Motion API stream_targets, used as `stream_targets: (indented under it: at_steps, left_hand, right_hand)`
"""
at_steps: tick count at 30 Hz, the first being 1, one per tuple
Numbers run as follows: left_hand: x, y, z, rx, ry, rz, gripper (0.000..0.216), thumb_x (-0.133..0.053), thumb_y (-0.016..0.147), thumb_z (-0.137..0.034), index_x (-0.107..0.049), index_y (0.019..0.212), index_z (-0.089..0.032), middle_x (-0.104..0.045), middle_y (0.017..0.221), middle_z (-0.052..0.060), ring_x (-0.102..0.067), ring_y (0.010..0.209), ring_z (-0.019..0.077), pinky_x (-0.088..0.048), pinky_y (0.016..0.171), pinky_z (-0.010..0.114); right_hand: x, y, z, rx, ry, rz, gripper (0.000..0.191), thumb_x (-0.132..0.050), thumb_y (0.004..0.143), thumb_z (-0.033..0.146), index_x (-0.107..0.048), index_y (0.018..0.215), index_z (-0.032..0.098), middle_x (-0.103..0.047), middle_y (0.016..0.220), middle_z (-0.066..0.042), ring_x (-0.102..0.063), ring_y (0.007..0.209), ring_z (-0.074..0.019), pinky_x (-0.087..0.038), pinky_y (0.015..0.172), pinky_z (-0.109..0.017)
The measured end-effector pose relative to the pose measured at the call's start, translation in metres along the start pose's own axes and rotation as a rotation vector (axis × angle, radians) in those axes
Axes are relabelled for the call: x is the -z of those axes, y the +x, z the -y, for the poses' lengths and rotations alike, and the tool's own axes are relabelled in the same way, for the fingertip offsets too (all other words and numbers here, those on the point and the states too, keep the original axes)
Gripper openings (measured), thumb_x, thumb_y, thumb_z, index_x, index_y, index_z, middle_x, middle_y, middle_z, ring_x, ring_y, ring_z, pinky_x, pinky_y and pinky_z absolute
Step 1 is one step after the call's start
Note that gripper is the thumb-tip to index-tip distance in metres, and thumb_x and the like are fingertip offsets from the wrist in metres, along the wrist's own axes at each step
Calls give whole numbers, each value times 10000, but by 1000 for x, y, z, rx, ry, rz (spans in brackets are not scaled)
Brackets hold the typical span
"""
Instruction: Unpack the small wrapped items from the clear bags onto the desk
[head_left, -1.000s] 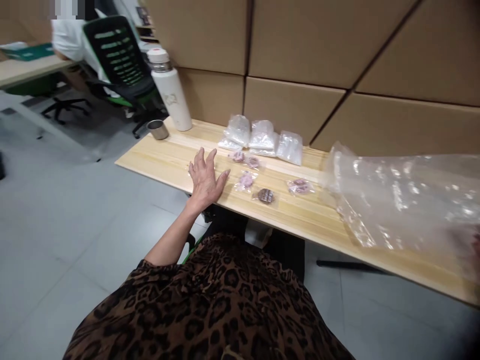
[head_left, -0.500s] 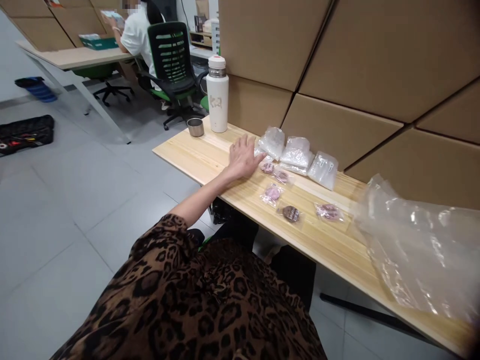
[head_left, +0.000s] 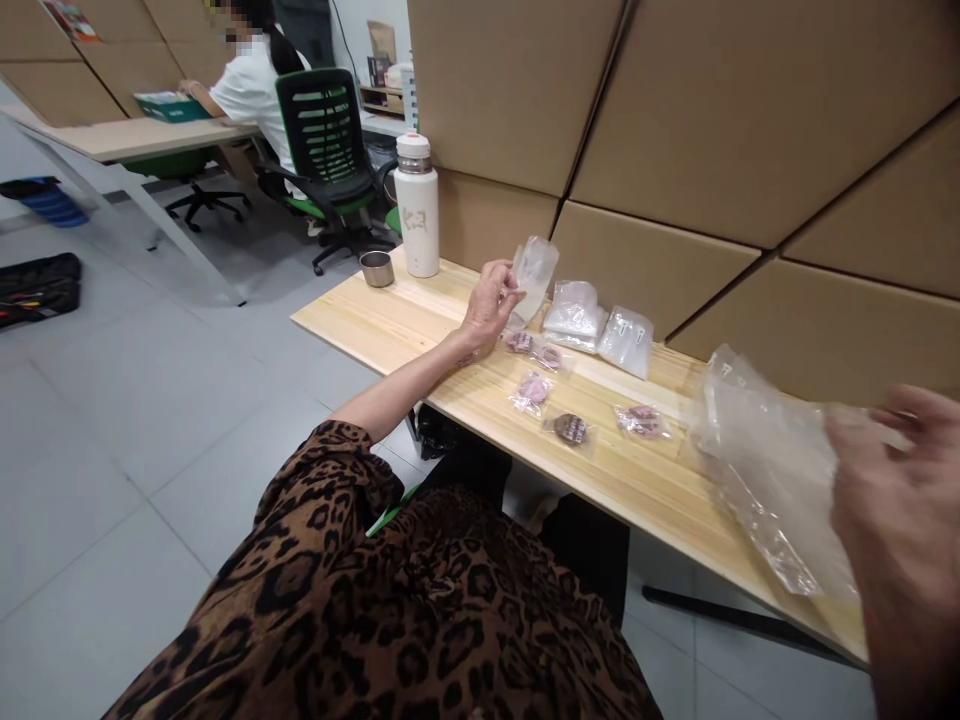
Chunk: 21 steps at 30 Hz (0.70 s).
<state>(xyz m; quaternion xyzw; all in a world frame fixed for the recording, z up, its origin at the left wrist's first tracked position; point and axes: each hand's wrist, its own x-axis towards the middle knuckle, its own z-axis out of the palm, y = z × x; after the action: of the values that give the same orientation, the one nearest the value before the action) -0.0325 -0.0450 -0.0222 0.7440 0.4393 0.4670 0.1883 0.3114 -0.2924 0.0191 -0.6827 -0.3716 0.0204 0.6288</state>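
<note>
My left hand (head_left: 489, 308) is closed on a small stack of clear plastic bags (head_left: 537, 272), lifted at one end off the table. Just below that hand lie small wrapped sweets: a pinkish pair (head_left: 534, 348), a pink one (head_left: 532, 390), a dark brown one (head_left: 570, 429) and another pink one (head_left: 642, 420). At the right edge my right hand (head_left: 900, 490), blurred, hovers over a large clear plastic bag (head_left: 772, 480). Its thumb and fingers are bent but apart, and nothing shows between them.
Two more stacks of clear bags (head_left: 576, 312) lie by the cardboard boxes (head_left: 660, 265) behind the table (head_left: 420, 340). A white bottle (head_left: 417, 215) and a metal cup (head_left: 377, 268) stand at the far left end. Another person (head_left: 251, 90) sits at a desk beyond.
My left hand was spread flat beside the bags; now it grips one stack and has raised it. My right hand has come into view at the right, above the large bag.
</note>
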Motion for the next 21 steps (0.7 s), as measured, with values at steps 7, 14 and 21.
stream_targets:
  at_steps: [7, 14, 21]
  left_hand:
    - [3, -39, -40, -235, 80, 55, 157, -510, 1032, -317, -655, 1007, -262, -506, 1672, 72, -525, 1513, 245, -522, 1205, 514]
    - [-12, -77, -65, -325, 95, 50, 207, -481, 1057, -361, -642, 1005, -242, -605, 1560, 108, -659, 1298, 262, -565, 1125, 501]
    - [-28, -97, -71, -367, 80, 51, 405, -502, 1080, -592, -662, 1118, -222, -632, 1414, 160, -661, 1314, 287, -599, 1107, 498]
  right_hand:
    - [-122, -64, 57, -506, 495, 701, 781, -1051, 475, 571, -669, 1097, 295, -708, 1151, -62, -719, 953, -219, -641, 752, -384]
    - [-167, -103, 71, -386, 669, 624, 651, -965, 648, 649, -579, 1035, 294, -717, 1079, 14, -717, 902, -173, -604, 679, -299]
    - [-166, -82, 45, -149, 521, 473, 518, -782, 804, 713, -535, 837, 259, -598, 798, 18, -598, 685, -148, -544, 653, -319]
